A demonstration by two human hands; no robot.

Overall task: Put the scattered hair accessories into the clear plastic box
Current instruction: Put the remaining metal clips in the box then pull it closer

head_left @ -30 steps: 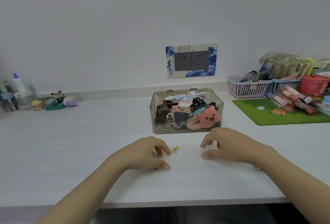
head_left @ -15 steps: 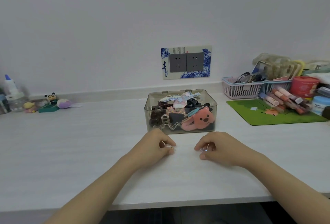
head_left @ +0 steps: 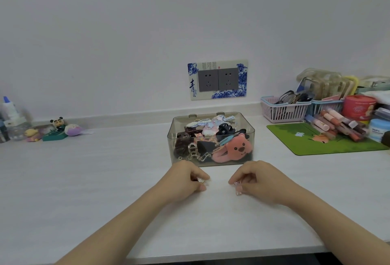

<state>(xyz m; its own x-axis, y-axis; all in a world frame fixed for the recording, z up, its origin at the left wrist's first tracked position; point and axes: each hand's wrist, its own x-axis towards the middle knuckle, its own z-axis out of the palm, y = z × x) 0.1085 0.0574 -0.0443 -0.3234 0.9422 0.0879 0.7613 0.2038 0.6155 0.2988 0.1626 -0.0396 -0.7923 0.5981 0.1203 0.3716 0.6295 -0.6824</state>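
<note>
A: Item one, container?
B: Clear smoky plastic box (head_left: 211,138), rectangular, lid off, standing mid-way back on the white wood-grain surface (head_left: 84,180). Contents: a pink bear-face hair clip (head_left: 234,150) against the front wall, a transparent claw clip (head_left: 193,153) to its left, a black claw clip (head_left: 226,129) behind, assorted pale fabric bows at the back.

A: Item two, hands?
B: Left hand (head_left: 183,180) just in front of the box's left corner, fingers curled, pinching a small clear hair clip (head_left: 200,180) between thumb and fingertips. Right hand (head_left: 259,180) in front of the right corner, also curled, pinching a small pale pink hair clip (head_left: 238,188) that hangs down to the surface. Both hands low over the surface, apart from each other.

A: Item three, surroundings?
B: Right: green mouse mat (head_left: 316,142), pink plastic basket (head_left: 282,110) holding spectacles, a heap of lip-gloss tubes (head_left: 337,125), a red round tin (head_left: 359,107). Left: little cartoon figurines (head_left: 57,129) by the wall. Behind the box: a double wall socket with blue-and-white floral surround (head_left: 217,80).
</note>
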